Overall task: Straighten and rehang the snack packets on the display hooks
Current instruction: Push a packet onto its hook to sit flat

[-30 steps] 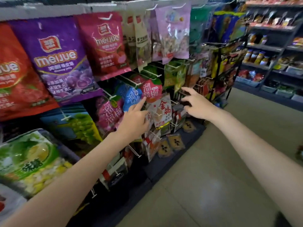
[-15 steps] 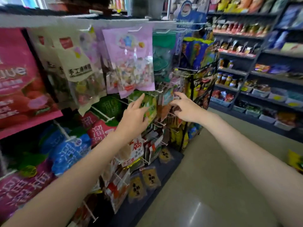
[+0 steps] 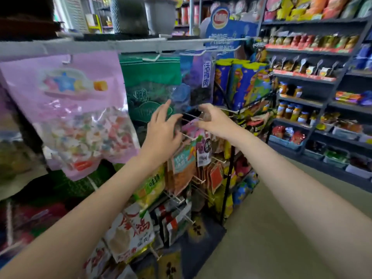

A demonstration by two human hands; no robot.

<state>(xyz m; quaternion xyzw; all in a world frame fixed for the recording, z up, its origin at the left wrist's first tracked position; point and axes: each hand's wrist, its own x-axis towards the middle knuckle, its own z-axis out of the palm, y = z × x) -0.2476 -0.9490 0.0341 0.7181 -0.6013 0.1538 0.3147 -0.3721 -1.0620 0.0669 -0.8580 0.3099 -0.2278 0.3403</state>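
Snack packets hang on white wire hooks along a rack. My left hand is raised with its fingers spread in front of a green packet, its fingertips close to the hooks. My right hand faces it from the right, thumb and fingers curved in a loose C around a hook tip with nothing plainly held. A dark blue packet hangs just above both hands. A small pink-topped packet sits on a hook between and below them, and an orange packet hangs under it.
A large pink candy packet hangs at the left. A black wire stand with more snacks stands behind my right hand. Dark shelves of jars and packets line the right side, across a pale floor aisle.
My view has shifted right and up along the rack. Both hands rose and came closer together, from the lower packets up to the hooks under the blue packet.
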